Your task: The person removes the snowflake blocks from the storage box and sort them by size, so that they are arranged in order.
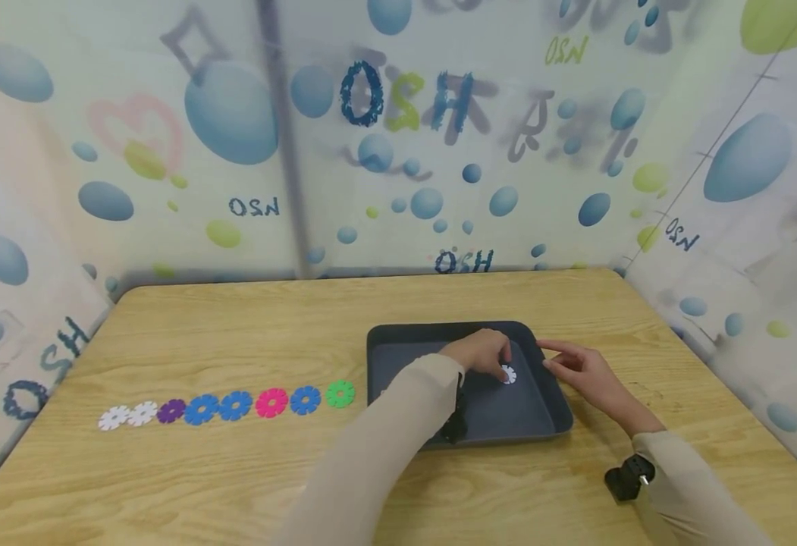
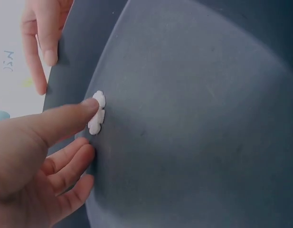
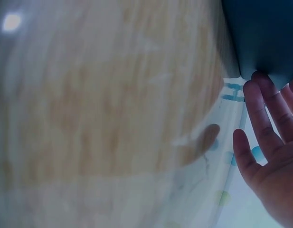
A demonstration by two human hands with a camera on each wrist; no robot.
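Note:
Inside the dark grey tray (image 1: 398, 334), my left hand (image 1: 483, 351) reaches to the right part of the floor. It pinches a white notched plastic disc (image 1: 509, 374), a flower-shaped building piece. In the left wrist view the thumb lies on the white disc (image 2: 97, 114), which stands nearly edge-on close to the tray wall; the index fingertip is hidden. My right hand (image 1: 589, 377) is at the tray's right rim, its fingers extended. In the right wrist view, fingertips (image 3: 262, 78) touch the outer side of the tray (image 3: 265, 33).
Left of the tray, a row of notched discs lies on the wooden table (image 1: 234, 485): two white, a purple disc (image 1: 171, 411), several blue, a pink disc (image 1: 271, 403) and a green disc (image 1: 340, 393) nearest the tray. A patterned curtain (image 1: 398, 189) hangs behind the table.

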